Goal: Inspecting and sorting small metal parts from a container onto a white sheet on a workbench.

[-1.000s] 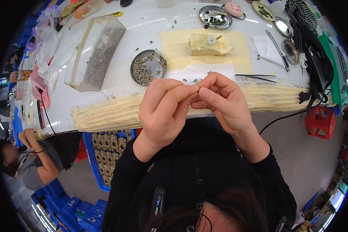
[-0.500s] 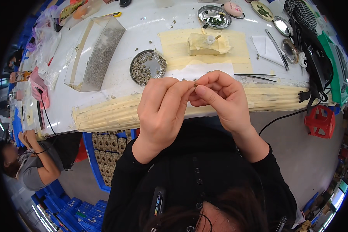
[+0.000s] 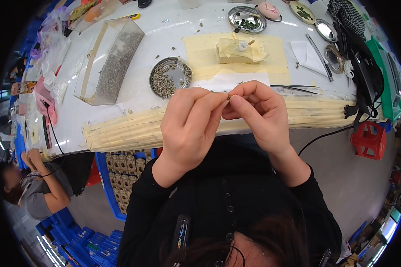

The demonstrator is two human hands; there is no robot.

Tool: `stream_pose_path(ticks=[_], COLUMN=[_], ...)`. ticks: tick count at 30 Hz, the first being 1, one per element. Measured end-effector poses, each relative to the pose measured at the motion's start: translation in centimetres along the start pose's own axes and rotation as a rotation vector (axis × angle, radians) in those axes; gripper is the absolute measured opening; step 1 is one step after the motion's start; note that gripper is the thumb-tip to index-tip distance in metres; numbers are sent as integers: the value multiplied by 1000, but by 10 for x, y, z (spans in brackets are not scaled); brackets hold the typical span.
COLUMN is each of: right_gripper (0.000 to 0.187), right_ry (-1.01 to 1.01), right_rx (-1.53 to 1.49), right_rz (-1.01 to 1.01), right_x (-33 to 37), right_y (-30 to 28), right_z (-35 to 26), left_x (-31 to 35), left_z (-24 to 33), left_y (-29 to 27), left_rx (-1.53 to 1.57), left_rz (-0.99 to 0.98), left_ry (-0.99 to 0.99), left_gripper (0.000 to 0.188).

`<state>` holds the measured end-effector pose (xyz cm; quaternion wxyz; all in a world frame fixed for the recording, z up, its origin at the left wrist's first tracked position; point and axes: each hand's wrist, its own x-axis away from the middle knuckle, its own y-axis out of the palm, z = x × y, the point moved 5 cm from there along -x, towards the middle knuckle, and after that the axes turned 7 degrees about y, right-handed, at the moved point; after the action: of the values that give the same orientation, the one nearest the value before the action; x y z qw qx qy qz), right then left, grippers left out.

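Note:
My left hand [image 3: 189, 127] and my right hand [image 3: 260, 116] meet fingertip to fingertip above the near edge of the table. Both are closed in a pinch around a tiny brownish piece [image 3: 228, 98], mostly covered by the fingers, so its kind does not show. Just beyond my left hand stands a round metal dish [image 3: 186, 66] with many small metallic parts [image 3: 164, 84] in it. A white paper sheet [image 3: 254, 78] lies behind the fingertips. Black tweezers [image 3: 294, 89] rest on the table to the right of my right hand.
A tape-covered block [image 3: 229, 54] stands at the middle back. Left is a clear bin [image 3: 91, 73] of small grey parts; behind, a metal dish [image 3: 231, 20] holds dark green pieces. A blue tray [image 3: 103, 178] of parts is below the table edge. Another person [image 3: 47, 187] sits far left.
Both hands have shifted very slightly, with the pinched fingertips a touch further right. The small piece stays between them, and the things on the table are as before.

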<state>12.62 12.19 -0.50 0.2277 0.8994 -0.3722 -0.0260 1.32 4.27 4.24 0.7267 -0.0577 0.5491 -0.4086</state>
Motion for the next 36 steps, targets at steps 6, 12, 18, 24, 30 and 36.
stream_pose_path(ticks=[6, 12, 18, 24, 30, 36], right_gripper=[15, 14, 12, 13, 13, 13], right_ry=[119, 105, 159, 220, 179, 166], right_rx=[-111, -49, -85, -129, -59, -76], right_rz=[-67, -68, -116, -182, -146, -111], right_x=[0, -1, -1, -2, 1, 1], right_y=[2, 4, 4, 0, 2, 3], right_z=[0, 0, -2, 0, -3, -4], left_x=[5, 5, 4, 4, 0, 4], left_z=[-14, -7, -2, 0, 1, -7], left_y=[2, -2, -3, -6, -9, -7], left_rx=[363, 136, 64, -4, -46, 111], left_rz=[58, 92, 81, 1, -77, -20], left_ry=[-206, -27, 33, 167, 228, 44], left_gripper=[19, 20, 23, 31, 32, 15])
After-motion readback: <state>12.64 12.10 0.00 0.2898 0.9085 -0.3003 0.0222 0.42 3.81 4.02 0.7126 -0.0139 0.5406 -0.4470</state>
